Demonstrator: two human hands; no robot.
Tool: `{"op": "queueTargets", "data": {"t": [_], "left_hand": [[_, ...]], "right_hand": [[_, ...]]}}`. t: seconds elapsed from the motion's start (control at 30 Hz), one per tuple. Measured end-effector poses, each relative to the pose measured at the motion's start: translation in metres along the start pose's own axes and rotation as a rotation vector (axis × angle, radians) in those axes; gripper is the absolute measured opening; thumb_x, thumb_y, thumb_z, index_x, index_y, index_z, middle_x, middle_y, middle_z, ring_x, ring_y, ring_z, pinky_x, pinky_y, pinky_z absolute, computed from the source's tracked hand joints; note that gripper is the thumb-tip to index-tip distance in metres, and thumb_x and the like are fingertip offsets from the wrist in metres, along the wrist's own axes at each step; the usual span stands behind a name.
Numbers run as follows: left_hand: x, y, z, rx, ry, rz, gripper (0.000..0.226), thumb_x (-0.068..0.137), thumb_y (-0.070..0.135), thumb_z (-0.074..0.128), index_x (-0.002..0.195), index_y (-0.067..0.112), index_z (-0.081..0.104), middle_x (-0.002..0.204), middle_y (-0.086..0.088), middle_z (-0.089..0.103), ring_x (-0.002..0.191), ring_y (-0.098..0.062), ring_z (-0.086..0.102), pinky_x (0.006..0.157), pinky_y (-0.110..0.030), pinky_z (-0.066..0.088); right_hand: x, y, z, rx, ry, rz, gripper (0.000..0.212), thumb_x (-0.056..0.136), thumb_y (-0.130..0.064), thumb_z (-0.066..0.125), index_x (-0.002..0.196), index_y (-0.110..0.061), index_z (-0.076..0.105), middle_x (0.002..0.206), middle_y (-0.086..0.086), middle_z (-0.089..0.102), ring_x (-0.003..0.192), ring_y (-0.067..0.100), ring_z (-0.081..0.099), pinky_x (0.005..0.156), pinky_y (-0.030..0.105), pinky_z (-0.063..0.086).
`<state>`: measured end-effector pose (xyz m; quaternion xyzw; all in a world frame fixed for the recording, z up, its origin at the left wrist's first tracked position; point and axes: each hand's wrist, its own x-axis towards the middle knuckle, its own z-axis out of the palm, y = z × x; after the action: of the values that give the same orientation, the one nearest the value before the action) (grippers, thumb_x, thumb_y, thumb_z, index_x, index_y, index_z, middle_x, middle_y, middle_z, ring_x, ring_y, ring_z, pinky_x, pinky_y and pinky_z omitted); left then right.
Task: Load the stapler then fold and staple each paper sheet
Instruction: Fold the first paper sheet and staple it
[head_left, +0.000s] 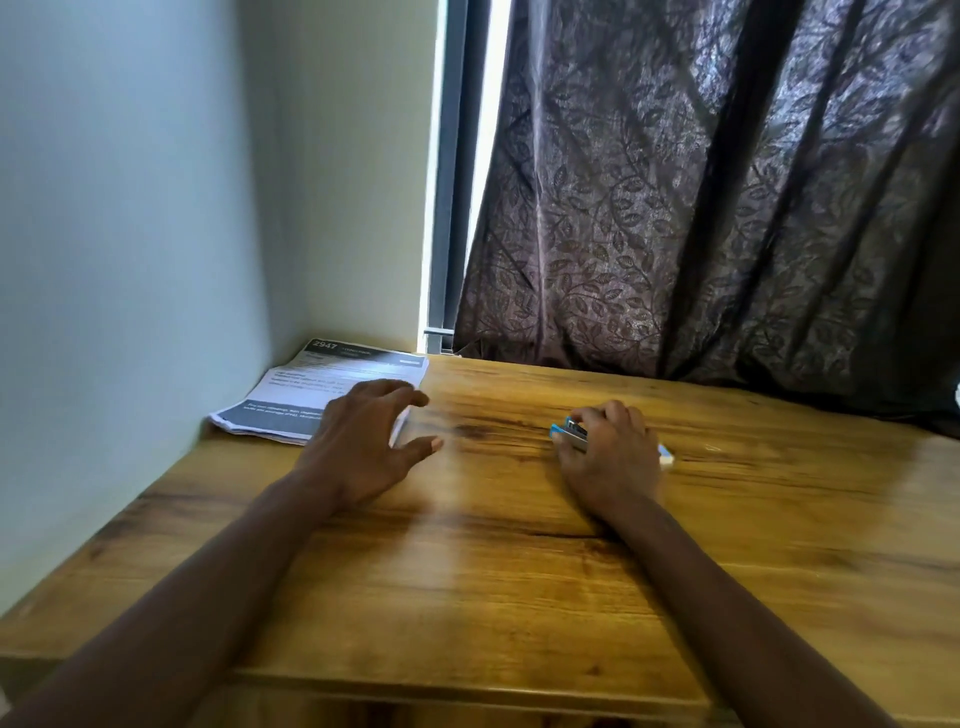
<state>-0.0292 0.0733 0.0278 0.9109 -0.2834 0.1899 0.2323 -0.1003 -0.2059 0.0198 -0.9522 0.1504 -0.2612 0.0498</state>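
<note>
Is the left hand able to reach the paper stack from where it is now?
Probably yes: the left hand hovers open at the paper stack, over its near right corner, with nothing between them.

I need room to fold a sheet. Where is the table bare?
Bare wood lies between the left hand and the right hand, and along the table near edge. Crowded: the far-left corner with the paper stack, and the stapler.
</note>
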Motion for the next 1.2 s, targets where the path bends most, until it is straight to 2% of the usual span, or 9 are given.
{"op": "queueTargets", "data": {"t": [0.1,0.2,0.33,0.53,0.73,0.83,0.97,1.1,1.2], "left_hand": [[-0.010,-0.034,-0.018,0.139,-0.059,-0.082,0.104,0.066,0.100,0.022,0.148,0.038,0.039,0.160,0.004,0.036,0.148,-0.021,0.034,0.118,-0.050,0.031],[-0.015,-0.065,-0.027,0.241,-0.088,-0.170,0.115,0.060,0.103,0.006,0.153,0.038,0.026,0.167,0.004,0.022,0.154,-0.020,0.020,0.123,-0.053,0.018],[-0.018,-0.083,-0.020,0.287,-0.217,-0.332,0.109,0.064,0.101,0.012,0.156,0.042,0.016,0.170,0.007,0.007,0.157,-0.016,0.004,0.124,-0.056,0.002],[-0.011,-0.093,-0.010,0.260,-0.287,-0.356,0.102,0.066,0.097,0.011,0.151,0.043,0.027,0.167,0.005,0.024,0.154,-0.019,0.020,0.121,-0.064,0.005],[-0.011,-0.095,-0.007,0.239,-0.216,-0.346,0.093,0.071,0.095,0.019,0.144,0.042,0.037,0.158,0.006,0.036,0.148,-0.019,0.029,0.120,-0.064,0.011],[-0.009,-0.094,-0.009,0.184,-0.196,-0.339,0.086,0.075,0.093,0.022,0.140,0.041,0.044,0.151,0.011,0.044,0.145,-0.016,0.034,0.120,-0.062,0.011],[-0.009,-0.091,-0.012,0.173,-0.176,-0.338,0.080,0.080,0.090,0.025,0.137,0.039,0.047,0.147,0.011,0.047,0.142,-0.015,0.037,0.120,-0.062,0.012],[-0.010,-0.092,-0.013,0.158,-0.159,-0.340,0.076,0.083,0.087,0.027,0.138,0.038,0.046,0.147,0.009,0.048,0.142,-0.016,0.038,0.119,-0.063,0.012],[-0.010,-0.091,-0.014,0.147,-0.133,-0.339,0.078,0.081,0.087,0.024,0.138,0.038,0.047,0.147,0.008,0.049,0.142,-0.016,0.038,0.119,-0.062,0.013]], "right_hand": [[0.005,-0.034,0.006,0.244,-0.079,-0.017,0.037,0.095,-0.050,0.057,0.116,-0.020,0.068,0.115,0.000,0.063,0.115,0.022,0.055,0.094,0.037,0.047],[0.017,-0.078,0.015,0.425,-0.192,-0.005,0.028,0.092,-0.045,0.064,0.095,-0.019,0.073,0.096,0.000,0.073,0.096,0.022,0.066,0.081,0.036,0.054],[0.048,-0.137,0.042,0.455,-0.340,0.011,0.037,0.088,-0.053,0.062,0.085,-0.017,0.071,0.092,0.006,0.075,0.089,0.026,0.068,0.074,0.036,0.054],[0.091,-0.197,0.059,0.473,-0.374,0.153,0.057,0.094,-0.057,0.056,0.132,-0.014,0.056,0.136,0.010,0.062,0.124,0.035,0.058,0.099,0.040,0.050],[0.112,-0.208,0.077,0.680,-0.315,0.481,0.065,0.073,-0.035,0.088,0.125,-0.011,0.057,0.125,0.010,0.068,0.109,0.031,0.068,0.090,0.038,0.058],[0.119,-0.204,0.083,0.795,-0.262,0.524,0.054,0.067,-0.026,0.094,0.111,-0.009,0.069,0.111,0.009,0.074,0.097,0.028,0.071,0.084,0.037,0.060],[0.111,-0.189,0.089,0.774,-0.212,0.366,0.014,0.079,-0.015,0.084,0.092,-0.016,0.079,0.103,0.005,0.077,0.096,0.023,0.070,0.088,0.036,0.059],[0.106,-0.171,0.085,0.631,-0.164,0.049,0.022,0.083,-0.019,0.079,0.105,-0.018,0.078,0.107,0.005,0.077,0.100,0.024,0.071,0.094,0.040,0.057],[0.106,-0.165,0.073,0.372,-0.091,-0.218,0.012,0.088,-0.019,0.074,0.099,-0.019,0.079,0.106,0.004,0.076,0.100,0.025,0.070,0.086,0.038,0.057]]}}
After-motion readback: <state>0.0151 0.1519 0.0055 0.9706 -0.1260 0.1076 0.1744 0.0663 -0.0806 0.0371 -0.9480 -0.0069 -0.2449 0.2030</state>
